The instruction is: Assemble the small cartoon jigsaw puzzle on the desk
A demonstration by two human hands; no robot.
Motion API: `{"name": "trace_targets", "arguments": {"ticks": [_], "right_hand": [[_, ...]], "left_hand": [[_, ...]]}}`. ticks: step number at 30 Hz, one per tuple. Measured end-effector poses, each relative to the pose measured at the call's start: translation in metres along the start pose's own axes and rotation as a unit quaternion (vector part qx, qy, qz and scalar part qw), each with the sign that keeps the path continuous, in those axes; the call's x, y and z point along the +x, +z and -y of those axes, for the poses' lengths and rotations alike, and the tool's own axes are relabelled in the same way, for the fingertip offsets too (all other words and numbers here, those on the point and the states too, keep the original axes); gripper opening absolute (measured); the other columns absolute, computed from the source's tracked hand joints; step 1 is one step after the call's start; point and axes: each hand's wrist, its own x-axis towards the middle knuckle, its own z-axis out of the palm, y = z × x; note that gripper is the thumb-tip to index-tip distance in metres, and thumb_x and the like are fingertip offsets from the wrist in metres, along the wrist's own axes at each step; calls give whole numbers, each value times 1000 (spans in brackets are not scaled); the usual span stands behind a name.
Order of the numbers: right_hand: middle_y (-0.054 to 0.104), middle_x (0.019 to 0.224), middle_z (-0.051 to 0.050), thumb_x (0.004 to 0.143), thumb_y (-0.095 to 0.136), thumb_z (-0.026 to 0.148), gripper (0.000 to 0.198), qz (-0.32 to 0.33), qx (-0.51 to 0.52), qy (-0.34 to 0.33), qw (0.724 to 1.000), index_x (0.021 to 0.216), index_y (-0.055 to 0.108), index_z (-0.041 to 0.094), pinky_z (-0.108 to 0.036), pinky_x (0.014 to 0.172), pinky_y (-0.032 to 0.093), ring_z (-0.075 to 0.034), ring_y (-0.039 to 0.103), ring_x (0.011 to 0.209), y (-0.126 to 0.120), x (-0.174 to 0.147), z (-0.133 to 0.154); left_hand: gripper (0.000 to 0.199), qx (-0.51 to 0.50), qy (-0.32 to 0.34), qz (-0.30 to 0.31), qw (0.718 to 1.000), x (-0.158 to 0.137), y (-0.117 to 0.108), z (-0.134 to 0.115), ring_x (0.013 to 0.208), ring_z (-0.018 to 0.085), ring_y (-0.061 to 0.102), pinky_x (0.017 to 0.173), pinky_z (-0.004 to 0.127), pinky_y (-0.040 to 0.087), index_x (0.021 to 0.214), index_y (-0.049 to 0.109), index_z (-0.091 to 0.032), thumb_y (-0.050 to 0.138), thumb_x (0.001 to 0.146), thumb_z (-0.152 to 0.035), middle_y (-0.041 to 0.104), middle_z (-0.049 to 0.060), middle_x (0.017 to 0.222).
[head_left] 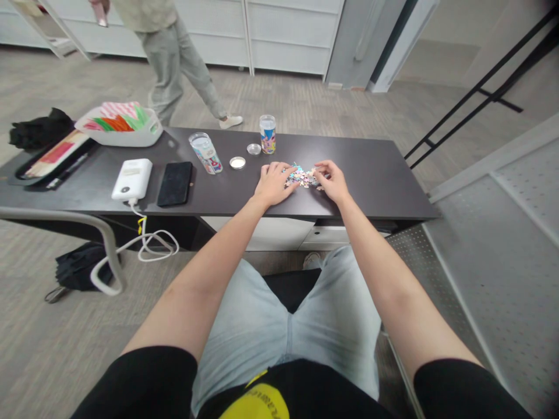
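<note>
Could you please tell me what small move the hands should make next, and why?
Probably a gentle outward spread of the pile of small pieces with the left hand: the pieces lie crowded together, and that hand is already at the pile's left side. The right hand is at the other side; whether it pinches a piece is too small to tell.

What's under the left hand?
Small colourful pieces show between the thumb and fingers of the left hand. Its palm covers whatever is right beneath, so I can't tell.
</note>
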Motion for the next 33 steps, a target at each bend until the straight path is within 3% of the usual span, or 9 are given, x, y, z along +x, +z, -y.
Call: {"name": "trace_targets", "arguments": {"ticks": [5,8,12,15,21,28,33], "right_hand": [[86,105,-6,85,92,75,51,5,14,-2,1000,114,77,36,-59,111,72,-36,80,106,-3,1,-2],[87,105,-7,79,95,80,58,22,20,-1,1000,113,80,35,-59,103,74,-36,79,104,-4,0,-1],[89,106,-7,78,99,84,63,40,31,18,999,114,82,35,-53,82,75,-34,80,97,-5,-3,0],[91,104,-6,75,101,83,62,48,37,23,998,112,83,35,-49,77,74,-33,80,95,-5,-4,1],[90,104,-6,75,101,86,65,41,40,23,998,109,80,35,-45,70,70,-31,79,91,-4,-3,1],[91,109,-7,83,96,87,62,22,22,11,999,112,77,35,-48,74,74,-34,83,98,-2,-2,-7],[93,123,-9,90,89,75,49,12,-38,-11,999,118,79,35,-61,111,74,-36,83,110,-5,3,-12]], "left_hand": [[47,-3,45,5,999,11,15,-21,172,48,56,147,71,35,165,86,-34,77,121,-48,76,17,180],[42,-8,22,-15,1000,22,24,-31,167,48,59,144,69,38,157,86,-27,79,121,-48,79,20,172],[26,-27,-24,-49,998,27,26,-32,161,46,62,140,66,41,139,88,-29,82,121,-47,82,17,163],[16,-40,-16,-46,998,27,25,-30,159,44,65,138,65,42,127,89,-30,85,119,-43,84,15,160],[11,-36,-22,-49,998,27,27,-30,155,44,68,137,67,43,122,89,-29,82,117,-35,88,14,151],[17,-32,-31,-64,997,26,27,-32,148,43,72,139,68,39,116,89,-27,76,120,-36,90,15,141],[29,-49,-96,-127,986,22,20,-28,162,43,66,143,67,39,144,86,-29,76,117,-33,81,15,166]]}}
